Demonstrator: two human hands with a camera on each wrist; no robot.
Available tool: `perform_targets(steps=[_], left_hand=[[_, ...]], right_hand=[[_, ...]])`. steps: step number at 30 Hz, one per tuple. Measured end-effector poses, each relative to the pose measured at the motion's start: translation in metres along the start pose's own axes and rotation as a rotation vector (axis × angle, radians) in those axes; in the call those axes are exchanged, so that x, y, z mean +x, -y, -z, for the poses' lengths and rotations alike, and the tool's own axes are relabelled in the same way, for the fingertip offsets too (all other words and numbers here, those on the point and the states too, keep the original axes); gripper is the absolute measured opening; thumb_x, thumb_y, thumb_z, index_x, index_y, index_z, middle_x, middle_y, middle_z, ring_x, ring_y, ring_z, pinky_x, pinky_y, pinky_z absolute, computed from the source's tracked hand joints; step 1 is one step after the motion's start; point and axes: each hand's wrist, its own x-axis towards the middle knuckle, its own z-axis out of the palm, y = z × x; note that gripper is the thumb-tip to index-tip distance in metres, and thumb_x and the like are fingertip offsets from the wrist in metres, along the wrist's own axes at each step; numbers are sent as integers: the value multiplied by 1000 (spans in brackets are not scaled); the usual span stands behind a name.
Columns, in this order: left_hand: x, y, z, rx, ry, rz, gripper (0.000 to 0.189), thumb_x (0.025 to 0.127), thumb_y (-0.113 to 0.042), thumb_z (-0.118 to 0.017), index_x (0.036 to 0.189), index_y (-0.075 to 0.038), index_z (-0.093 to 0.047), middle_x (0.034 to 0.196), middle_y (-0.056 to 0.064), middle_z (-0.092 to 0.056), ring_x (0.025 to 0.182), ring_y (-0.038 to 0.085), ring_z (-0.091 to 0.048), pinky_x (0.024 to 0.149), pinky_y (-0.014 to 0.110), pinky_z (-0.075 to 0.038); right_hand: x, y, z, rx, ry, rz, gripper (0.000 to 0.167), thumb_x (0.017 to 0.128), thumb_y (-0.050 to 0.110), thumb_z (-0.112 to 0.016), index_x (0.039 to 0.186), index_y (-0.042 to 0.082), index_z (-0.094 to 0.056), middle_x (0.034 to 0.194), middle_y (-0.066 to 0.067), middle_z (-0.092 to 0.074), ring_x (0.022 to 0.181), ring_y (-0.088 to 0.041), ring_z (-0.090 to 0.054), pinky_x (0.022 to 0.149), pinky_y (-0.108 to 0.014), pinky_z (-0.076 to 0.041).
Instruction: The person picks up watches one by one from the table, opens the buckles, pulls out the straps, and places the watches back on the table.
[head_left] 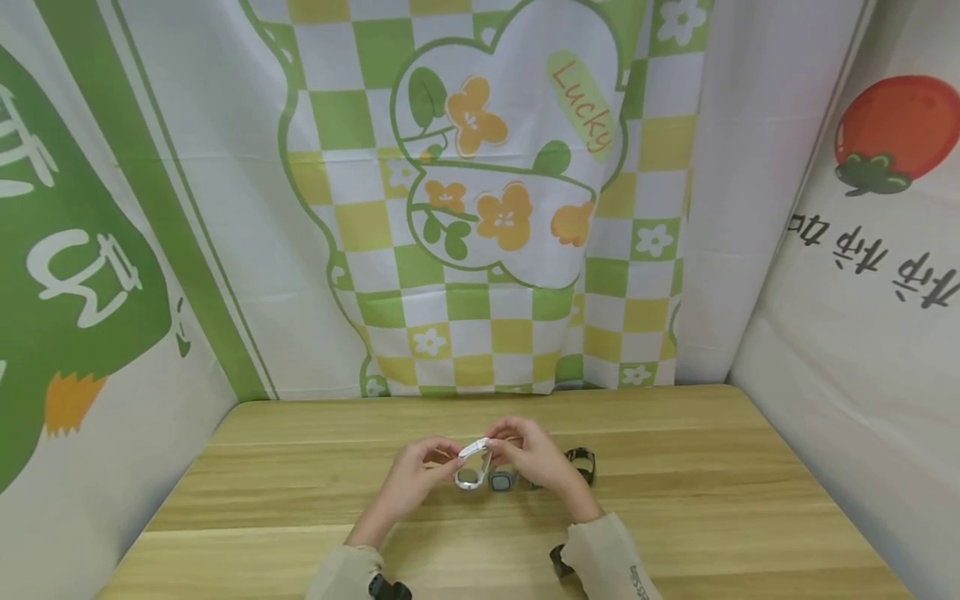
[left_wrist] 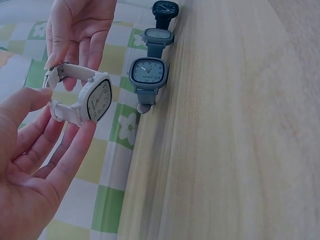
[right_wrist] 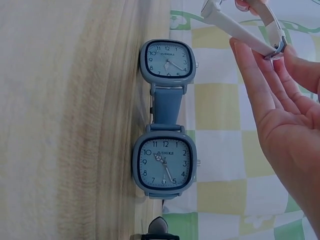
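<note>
A white wristwatch [head_left: 468,478] with a squarish dial is held up between both hands, its strap looped with the ends together. My left hand [head_left: 411,479] pinches the strap between thumb and fingers; in the left wrist view a fingertip also touches the watch case [left_wrist: 99,99]. At the buckle end, my right hand [head_left: 536,457] pinches the strap, and the metal buckle [right_wrist: 277,50] shows by its thumb in the right wrist view. Just beyond the hands, a grey-blue watch [head_left: 502,480] stands on the wooden table, separate from the white one.
A second grey-blue watch [right_wrist: 167,62] and a black watch [head_left: 583,463] stand in the same row to the right, partly behind my right hand and forearm. The wooden table [head_left: 712,508] meets a checked cloth [head_left: 487,333] at its back edge. Printed cloths hang on both sides.
</note>
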Motion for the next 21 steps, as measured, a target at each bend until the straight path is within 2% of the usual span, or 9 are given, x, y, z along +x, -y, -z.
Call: perform_targets(steps=[6,13,21], left_hand=[[0,-1,1,-17,7,-1,11,97,-7,-75,103,2,-74,101,15,-74,88,22,-72,75,35,-65],[0,-1,1,-31,15,-10,10,97,-6,-75,104,1,-75,101,15,-75,87,21,-72,73,31,-64],[-2,-3,2,-33,33,-13,13,97,-9,-76,106,2,-75,102,15,-75,87,20,-71,74,35,-64]], right_hand=[[-1,0,2,10,20,12,20,106,3,-62,116,-15,-62,111,-30,-68,91,-34,-75,85,-47,-63],[-1,0,2,-13,39,4,20,106,7,-64,116,-10,-67,108,-22,-70,90,-28,-76,82,-41,-65],[-2,3,1,-24,41,22,18,107,4,-60,113,-13,-64,108,-28,-69,91,-34,-76,82,-38,-65]])
